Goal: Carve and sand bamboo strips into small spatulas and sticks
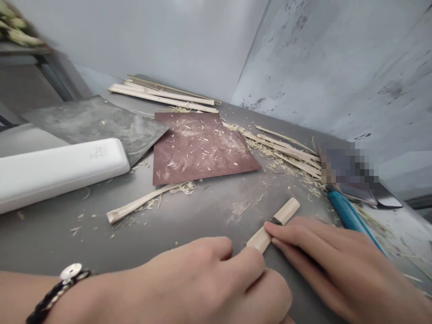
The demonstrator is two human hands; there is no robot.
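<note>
Head view: both hands are on a short bamboo piece (273,223) lying flat on the table (202,225). Left hand (216,279) curled, thumb and forefinger pinching its near end; right hand (337,265) flat, fingertips (270,227) pressing its middle. Sandpaper (199,148) beyond the left hand, blue-handled tool (351,216) beside the right. Step looks like positioning; next move needs a firm grip.

**Wood, abrasive paper, matt metal**

The stick (274,223) under both hands is pale wood, sanded smooth and matt. The split strip (141,203) and the slats (162,93) are raw wood, paler and fibrous at the ends. Shavings (283,157) lie dry and stringy. The brown sheet (199,146) looks like rough sandpaper dusted with chips; the grey sheet (91,121) is similar, finer and dusty. The table (189,216) is dull grey metal. The case (57,168) is smooth white plastic with a soft sheen. The handle (347,213) is glossy blue plastic.
</note>
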